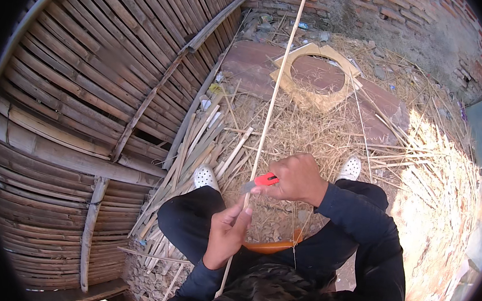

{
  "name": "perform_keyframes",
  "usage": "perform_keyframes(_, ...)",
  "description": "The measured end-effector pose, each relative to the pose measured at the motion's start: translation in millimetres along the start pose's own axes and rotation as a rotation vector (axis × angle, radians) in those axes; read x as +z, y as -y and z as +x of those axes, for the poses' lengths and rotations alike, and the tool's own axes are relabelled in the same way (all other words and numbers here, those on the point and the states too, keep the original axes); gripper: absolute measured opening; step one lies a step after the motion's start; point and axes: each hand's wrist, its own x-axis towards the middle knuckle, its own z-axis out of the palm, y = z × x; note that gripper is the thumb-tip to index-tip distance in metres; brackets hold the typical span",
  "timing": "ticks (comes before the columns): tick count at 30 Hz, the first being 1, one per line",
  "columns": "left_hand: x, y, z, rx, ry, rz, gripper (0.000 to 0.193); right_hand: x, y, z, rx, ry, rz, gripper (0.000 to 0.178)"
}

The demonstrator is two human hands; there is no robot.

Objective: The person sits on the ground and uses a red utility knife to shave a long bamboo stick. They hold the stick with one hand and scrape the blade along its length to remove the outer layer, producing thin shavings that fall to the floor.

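A long, thin bamboo strip (271, 105) runs from my lap up and away toward the brick wall. My left hand (227, 232) is closed around its lower part, thumb lying along it. Just above, my right hand (296, 178) grips a red-handled utility knife (266, 179). The knife's short grey blade lies against the strip, a little beyond my left thumb. Part of the knife's handle is hidden inside my right fist.
Split bamboo pieces (188, 147) lie heaped at the left, beside a bamboo slat wall (84, 72). Pale shavings (304, 130) cover the ground ahead. Farther off, a board with a round hole (317, 102) rests on a brown sheet (252, 67), before a brick wall (405, 33).
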Motion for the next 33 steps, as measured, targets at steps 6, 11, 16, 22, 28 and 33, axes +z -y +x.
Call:
perform_keyframes(6, 2.0, 1.3, -2.3, 0.017, -0.003, 0.01, 0.037, 9.4, -4.1, 0.6, -0.003, -0.056, -0.009, 0.067)
perform_keyframes(11, -2.2, 8.2, -12.3, 0.121, -0.036, 0.162, 0.036, 3.9, -31.5, 22.6, 0.113, -0.128, -0.063, 0.068)
perform_keyframes(16, -4.3, 1.5, -18.4, 0.155, -0.062, 0.23, 0.036, 24.5, -5.1, 3.7, -0.014, -0.029, -0.021, 0.073)
perform_keyframes(22, -10.2, -5.6, -25.6, 0.179, -0.051, 0.382, 0.036, 12.5, -23.3, 20.1, -0.069, -0.141, -0.018, 0.068)
perform_keyframes(28, -7.3, -11.6, -41.3, 0.195, -0.001, 0.409, 0.036, 5.9, -57.3, 38.2, 0.125, -0.226, -0.124, 0.069)
perform_keyframes(33, -6.2, -4.7, -45.8, 0.288, -0.069, 0.407, 0.028, 13.0, -24.2, 18.4, 0.04, -0.133, -0.043, 0.072)
